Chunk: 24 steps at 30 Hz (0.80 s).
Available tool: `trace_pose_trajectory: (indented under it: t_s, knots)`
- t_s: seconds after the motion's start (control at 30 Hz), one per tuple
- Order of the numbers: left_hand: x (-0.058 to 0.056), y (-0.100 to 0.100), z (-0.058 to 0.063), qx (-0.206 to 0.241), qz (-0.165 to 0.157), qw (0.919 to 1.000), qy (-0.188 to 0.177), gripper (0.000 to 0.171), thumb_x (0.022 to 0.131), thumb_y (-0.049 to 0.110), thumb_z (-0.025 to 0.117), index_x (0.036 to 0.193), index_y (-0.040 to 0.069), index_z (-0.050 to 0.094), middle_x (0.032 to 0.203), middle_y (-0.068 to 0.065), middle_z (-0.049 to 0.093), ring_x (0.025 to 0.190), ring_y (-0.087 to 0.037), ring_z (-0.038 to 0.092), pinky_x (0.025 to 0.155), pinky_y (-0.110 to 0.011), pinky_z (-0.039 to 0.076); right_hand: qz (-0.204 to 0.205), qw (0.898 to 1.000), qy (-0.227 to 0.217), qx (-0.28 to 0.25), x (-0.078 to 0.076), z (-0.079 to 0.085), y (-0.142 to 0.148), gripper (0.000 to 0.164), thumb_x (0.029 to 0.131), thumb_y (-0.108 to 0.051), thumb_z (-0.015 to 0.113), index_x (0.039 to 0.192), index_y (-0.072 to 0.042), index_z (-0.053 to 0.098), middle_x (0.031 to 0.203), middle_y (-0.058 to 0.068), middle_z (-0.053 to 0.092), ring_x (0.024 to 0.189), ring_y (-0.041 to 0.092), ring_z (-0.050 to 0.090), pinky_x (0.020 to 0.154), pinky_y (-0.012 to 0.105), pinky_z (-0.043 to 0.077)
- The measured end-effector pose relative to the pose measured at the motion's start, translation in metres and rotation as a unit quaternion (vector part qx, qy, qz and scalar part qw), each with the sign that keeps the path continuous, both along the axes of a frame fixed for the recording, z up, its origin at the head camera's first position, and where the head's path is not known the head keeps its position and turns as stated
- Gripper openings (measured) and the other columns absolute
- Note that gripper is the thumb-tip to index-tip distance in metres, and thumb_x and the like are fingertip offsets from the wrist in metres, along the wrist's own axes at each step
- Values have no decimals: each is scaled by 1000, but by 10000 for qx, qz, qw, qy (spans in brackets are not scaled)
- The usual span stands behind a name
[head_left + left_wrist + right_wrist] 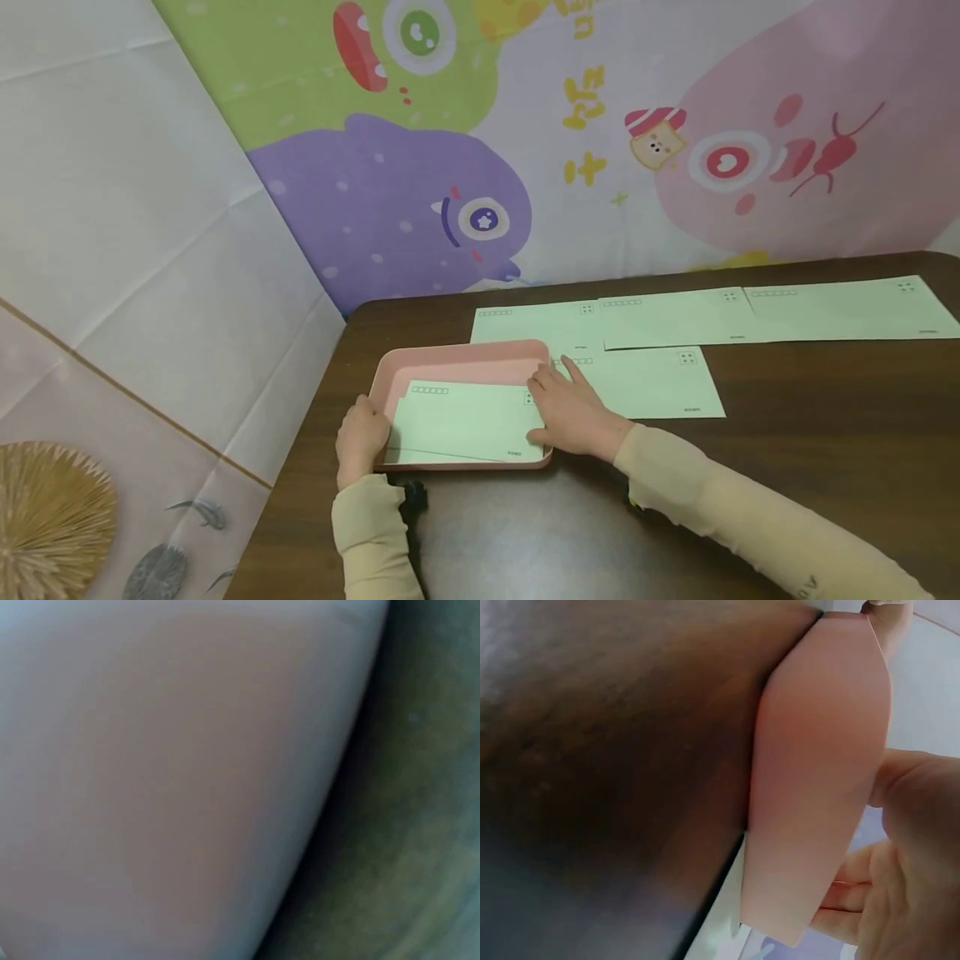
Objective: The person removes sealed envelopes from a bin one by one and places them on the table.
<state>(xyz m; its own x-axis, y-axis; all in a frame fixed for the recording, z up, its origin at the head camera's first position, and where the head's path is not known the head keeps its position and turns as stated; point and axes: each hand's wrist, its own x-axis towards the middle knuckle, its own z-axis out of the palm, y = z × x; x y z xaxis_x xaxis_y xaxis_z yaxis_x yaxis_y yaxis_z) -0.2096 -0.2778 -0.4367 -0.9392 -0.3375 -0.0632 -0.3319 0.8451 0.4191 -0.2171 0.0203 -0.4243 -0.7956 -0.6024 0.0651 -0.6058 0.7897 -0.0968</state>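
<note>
The pink tray sits on the brown desk, toward its left side, with at least two pale envelopes overlapping inside, against the near and right rims. Pink tray floor shows along the far side.

Your left hand grips the tray's left rim; a strip of wood separates it from the desk's left edge. Your right hand reaches over the right rim, fingers loosely spread, thumb and fingertips at the right end of the stacked envelopes, not clenched.

Just beyond, four loose envelopes lie touching or overlapping: three along the far edge, one nearer you, its left end partly behind your right hand. The rightmost extends close to the desk's far right corner. Between the tray's near rim and you, bare wood lies between your two cream sleeves; more wood stretches right of your forearm.

A cartoon-printed cloth stands behind the far edge. Your left wrist view is too blurred to read.
</note>
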Motion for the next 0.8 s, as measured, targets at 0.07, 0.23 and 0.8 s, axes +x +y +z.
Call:
trace_pose_trajectory:
  t_s: [0.07, 0.23, 0.8]
  knots:
    - [0, 0, 0, 3, 7, 10000, 1, 34, 83, 10, 33, 111, -9, 40, 102, -26, 50, 90, -40, 49, 74, -52, 37, 8, 9998, -27, 199, -1, 0, -1, 77, 69, -52, 58, 122, 3, 40, 126, 13, 39, 123, 27, 27, 99, 48, 5]
    - [-1, 1, -1, 29, 41, 10000, 1, 34, 84, 11, 34, 111, -8, 40, 102, -26, 50, 90, -39, 49, 74, -52, 37, -3, 9976, -108, 679, -1, 5, -3, 81, 68, -55, 57, 122, 3, 40, 126, 14, 38, 124, 29, 23, 99, 48, 4]
    - [0, 1, 0, -32, 16, 10000, 23, 34, 82, 10, 34, 109, -8, 41, 100, -26, 50, 89, -40, 50, 73, -52, 37, -136, 9942, -166, 1052, -1, 10, -8, 83, 64, -57, 59, 121, 2, 43, 124, 14, 42, 122, 29, 26, 99, 49, 3]
